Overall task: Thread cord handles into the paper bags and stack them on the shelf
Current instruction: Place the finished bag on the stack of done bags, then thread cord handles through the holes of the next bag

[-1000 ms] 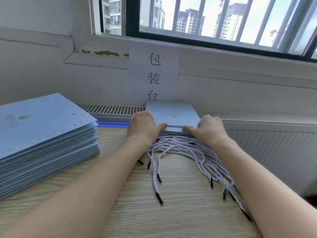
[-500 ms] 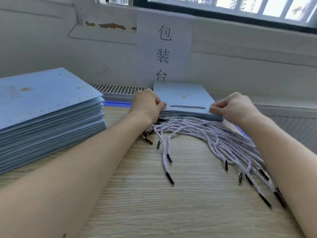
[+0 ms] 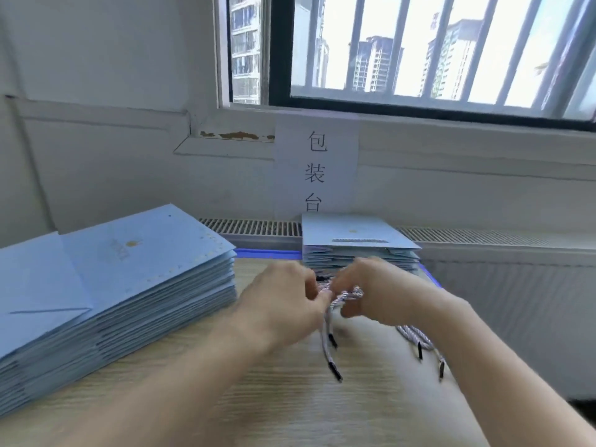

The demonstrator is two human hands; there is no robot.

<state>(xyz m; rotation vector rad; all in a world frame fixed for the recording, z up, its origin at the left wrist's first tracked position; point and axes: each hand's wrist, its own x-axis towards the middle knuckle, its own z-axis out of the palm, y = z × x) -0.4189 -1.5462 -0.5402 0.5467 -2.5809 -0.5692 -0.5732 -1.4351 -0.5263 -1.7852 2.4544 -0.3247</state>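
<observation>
The left hand and right hand had left the finished bag pile and now pinched one cord together, so another bag was probably next.

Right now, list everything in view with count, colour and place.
Tall stack of flat paper bags: one stack, light blue, table's left.
Shorter stack of corded paper bags: one, light blue, far edge, centre.
Held twisted cord: count blurred, white-grey with black tips, between both hands.
Loose twisted cords: several, same colours, table beside right forearm.
Wooden table: one, pale.
Paper wall sign: one, white, black characters.
Barred window: one, dark frame.
Left hand: pinches cord.
Right hand: grips cord.
</observation>
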